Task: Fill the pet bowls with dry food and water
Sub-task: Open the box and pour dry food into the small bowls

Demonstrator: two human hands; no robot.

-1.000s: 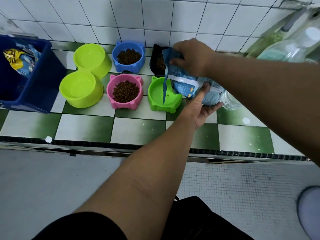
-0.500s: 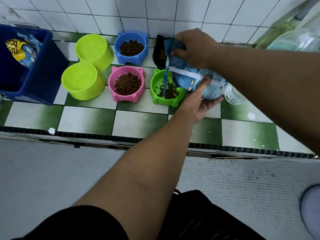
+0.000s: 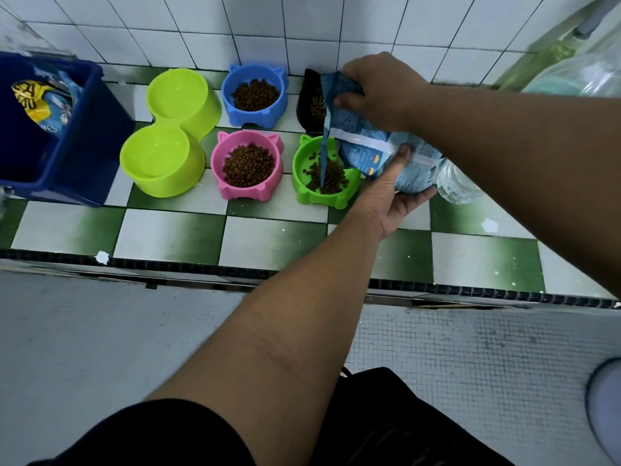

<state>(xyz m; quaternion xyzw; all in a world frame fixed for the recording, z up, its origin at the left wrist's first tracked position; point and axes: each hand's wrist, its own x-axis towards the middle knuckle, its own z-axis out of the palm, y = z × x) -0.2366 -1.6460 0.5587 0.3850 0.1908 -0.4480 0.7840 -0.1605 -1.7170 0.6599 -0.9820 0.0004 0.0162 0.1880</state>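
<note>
A blue dry-food bag (image 3: pixel 379 153) is tilted over the green bowl (image 3: pixel 302 190), its open corner down in the bowl among brown kibble. My left hand (image 3: pixel 386 196) cups the bag from below. My right hand (image 3: pixel 379 85) grips the bag's top edge. The pink bowl (image 3: pixel 247 164) and the blue bowl (image 3: pixel 255 95) hold kibble. A black bowl (image 3: pixel 309 102) with some kibble is half hidden behind the bag. The lime double bowl (image 3: pixel 168 132) holds no food. A clear water bottle (image 3: pixel 457 183) lies behind the bag, mostly hidden.
A dark blue bin (image 3: pixel 50 136) with food packets inside stands at the left on the green-and-white tiled ledge (image 3: pixel 268 237). A white tiled wall rises behind the bowls. Large clear bottles (image 3: pixel 578 75) sit at the far right. Grey floor lies below the ledge's edge.
Kibble has poured from the bag into the green bowl, which held none a second ago, and the heap has grown. Both hands keep their hold on the bag.
</note>
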